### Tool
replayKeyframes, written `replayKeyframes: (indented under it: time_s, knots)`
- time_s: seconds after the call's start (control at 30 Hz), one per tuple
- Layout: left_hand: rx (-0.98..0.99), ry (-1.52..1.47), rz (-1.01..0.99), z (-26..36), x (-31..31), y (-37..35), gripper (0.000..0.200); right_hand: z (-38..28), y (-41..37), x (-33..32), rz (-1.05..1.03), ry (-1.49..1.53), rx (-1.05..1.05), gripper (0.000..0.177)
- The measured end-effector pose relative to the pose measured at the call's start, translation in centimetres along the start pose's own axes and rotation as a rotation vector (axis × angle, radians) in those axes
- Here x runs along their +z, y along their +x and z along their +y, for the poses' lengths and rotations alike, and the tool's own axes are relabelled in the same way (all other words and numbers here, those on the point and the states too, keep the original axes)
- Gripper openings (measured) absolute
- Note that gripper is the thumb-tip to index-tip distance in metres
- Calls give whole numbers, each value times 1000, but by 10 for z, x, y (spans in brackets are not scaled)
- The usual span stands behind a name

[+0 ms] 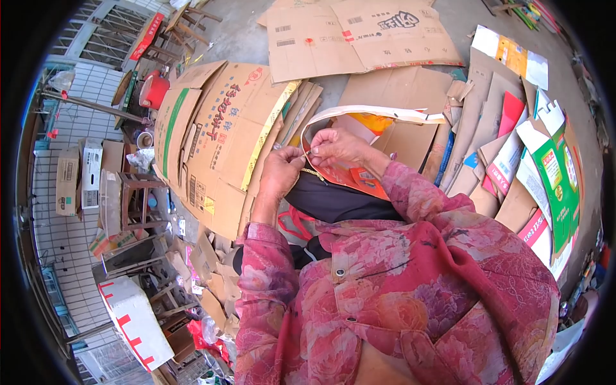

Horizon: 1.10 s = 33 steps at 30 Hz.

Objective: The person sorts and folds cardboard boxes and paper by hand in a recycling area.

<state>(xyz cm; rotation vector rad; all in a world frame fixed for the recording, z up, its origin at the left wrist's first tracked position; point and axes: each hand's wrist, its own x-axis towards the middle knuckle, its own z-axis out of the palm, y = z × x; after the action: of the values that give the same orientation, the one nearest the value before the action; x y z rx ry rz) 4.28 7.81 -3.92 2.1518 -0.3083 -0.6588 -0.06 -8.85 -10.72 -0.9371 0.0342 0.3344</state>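
Note:
A curved strip of white-edged cardboard [385, 113] arcs over my lap, with a red and orange printed piece [350, 178] below it. At its left end my left hand [283, 169] pinches with thumb and fingertips; what lies between them is too small to make out. Close beside it, my right hand [335, 147] has its fingers closed at the strip's edge. The fingertips of both hands nearly meet. A yellowish twisted cord [314, 172] shows just beneath them, over the dark cloth on my legs.
Large flattened boxes [221, 138] stand stacked at the left. More flat cardboard [362, 38] lies ahead. Layered sheets and a green carton [557, 186] are at the right. A red bucket [154, 90], wooden stools and a white box [138, 324] stand farther left, near a tiled wall.

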Motion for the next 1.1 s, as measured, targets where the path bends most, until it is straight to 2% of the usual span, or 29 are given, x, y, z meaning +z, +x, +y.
replayKeyframes:
  time_s: [0.07, 0.17, 0.23, 0.27, 0.33, 0.37, 0.43, 0.57, 0.63, 0.67, 0.73, 0.8, 0.87, 0.93, 1.0, 1.07, 1.1]
  knots:
    - [77, 185, 84, -3, 3, 3, 15, 2, 0, 1, 8, 31, -3, 8]
    - [56, 204, 137, 5, 6, -3, 16, 2, 1, 7, 56, -38, -71, 8]
    - [77, 198, 146, -1, 6, -2, 16, 8, 3, 11, 139, -311, -251, 8]
    - [97, 192, 157, -3, 6, -1, 17, 10, 2, 13, 139, -311, -251, 8]
    - [111, 195, 145, 0, 5, -2, 16, 6, -4, 22, 287, -558, -431, 9]
    - [125, 197, 133, 1, 5, -2, 16, 5, -6, 24, 289, -557, -431, 9]
    - [105, 131, 134, -5, 6, 2, 16, 3, -8, 26, 377, -698, -557, 12]
    - [47, 36, 139, 0, 8, 0, 14, 1, -10, 25, 355, -753, -527, 14]
    - [51, 11, 141, 0, 8, 0, 13, 7, -7, 21, 322, -593, -467, 18]
    - [55, -10, 141, 0, 8, 0, 13, 11, -7, 22, 320, -595, -467, 18]
    - [77, 9, 169, -7, 8, 3, 14, 18, -10, 29, 315, -408, -513, 23]
    - [102, 26, 188, -6, 7, 1, 14, 19, -18, 35, 320, -476, -534, 23]
    - [249, 484, 278, 2, 0, -7, 17, 12, -21, 32, 339, -556, -555, 24]
    - [218, 750, 400, -7, -17, -15, 20, 4, -22, 27, 396, -934, -638, 20]
    - [4, 857, 448, -22, -52, -18, 22, 2, -17, 22, 437, -984, -724, 21]
    - [63, 905, 522, -14, -76, -23, 32, 3, -15, 31, 286, -1052, -713, 21]
    - [65, 902, 522, 1, -73, -24, 32, 11, -10, 36, 282, -1051, -707, 21]
